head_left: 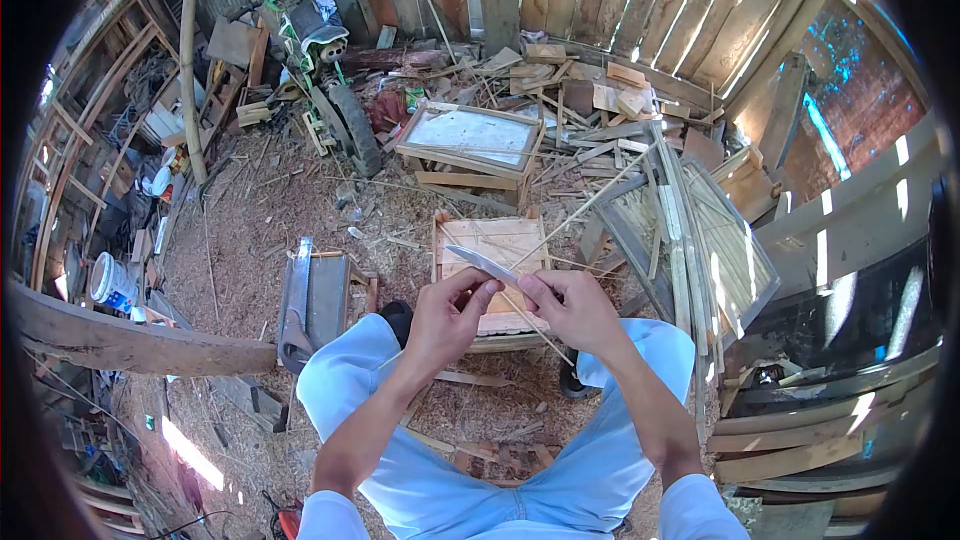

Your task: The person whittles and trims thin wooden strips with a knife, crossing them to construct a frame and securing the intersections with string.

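Observation:
A knife (482, 262) with a pale blade points up and to the left between my hands. My right hand (578, 308) is closed on its lower end, thumb along the metal. My left hand (452, 318) is pinched together just left of the blade, and what its fingertips hold is too small to tell. A long thin stick (588, 208) slants down from the upper right to near my fingertips. Below and beyond my hands is a shallow wooden box (488, 232) between my knees, with thin strips lying across it.
A handsaw (297, 290) lies on a dark board at the left. Ahead are a white-topped frame (470, 135), a small bike (335, 90) and scrap wood (620, 90). Long slats and a slatted panel (725, 240) lean at the right. A white bucket (113, 282) is far left.

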Demonstrator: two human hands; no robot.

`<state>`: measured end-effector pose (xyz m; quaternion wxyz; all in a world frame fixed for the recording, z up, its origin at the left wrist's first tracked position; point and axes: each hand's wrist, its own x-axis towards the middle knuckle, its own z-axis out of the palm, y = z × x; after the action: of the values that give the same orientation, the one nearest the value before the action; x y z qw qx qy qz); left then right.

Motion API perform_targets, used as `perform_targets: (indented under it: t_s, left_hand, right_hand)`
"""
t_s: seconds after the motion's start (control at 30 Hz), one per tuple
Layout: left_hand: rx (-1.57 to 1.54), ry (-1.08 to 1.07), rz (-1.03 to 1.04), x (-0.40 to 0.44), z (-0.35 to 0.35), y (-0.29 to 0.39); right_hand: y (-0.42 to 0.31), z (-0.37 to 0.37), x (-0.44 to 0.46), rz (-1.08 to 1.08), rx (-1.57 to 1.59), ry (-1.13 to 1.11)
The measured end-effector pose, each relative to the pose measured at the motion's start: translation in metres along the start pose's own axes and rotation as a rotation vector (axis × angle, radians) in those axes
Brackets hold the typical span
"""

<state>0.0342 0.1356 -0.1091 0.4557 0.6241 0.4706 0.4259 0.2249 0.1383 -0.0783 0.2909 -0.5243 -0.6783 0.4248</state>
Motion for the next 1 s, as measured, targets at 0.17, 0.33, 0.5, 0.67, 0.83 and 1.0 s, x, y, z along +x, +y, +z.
perform_targets:
  t_s: [0.17, 0.33, 0.5, 0.67, 0.83, 1.0]
  left_hand:
    - [0.133, 0.035, -0.025, 0.000, -0.002, 0.014]
    - [0.157, 0.049, 0.009, 0.001, 0.002, 0.016]
    - [0.174, 0.028, 0.010, 0.002, 0.004, 0.013]
    - [0.244, 0.026, 0.009, 0.003, 0.002, 0.017]
    - [0.284, 0.011, -0.070, 0.005, 0.000, 0.018]
    - [0.224, -0.019, -0.087, -0.009, -0.022, 0.000]
  right_hand:
    - [0.002, -0.002, 0.001, 0.039, 0.047, 0.043]
    - [0.014, -0.015, 0.003, 0.058, 0.001, 0.044]
    - [0.022, -0.017, 0.005, 0.084, 0.022, 0.081]
    - [0.013, -0.020, 0.007, 0.127, -0.071, 0.061]
    - [0.020, -0.017, 0.012, 0.134, -0.036, 0.056]
    - [0.058, -0.067, 0.022, 0.165, 0.011, 0.507]
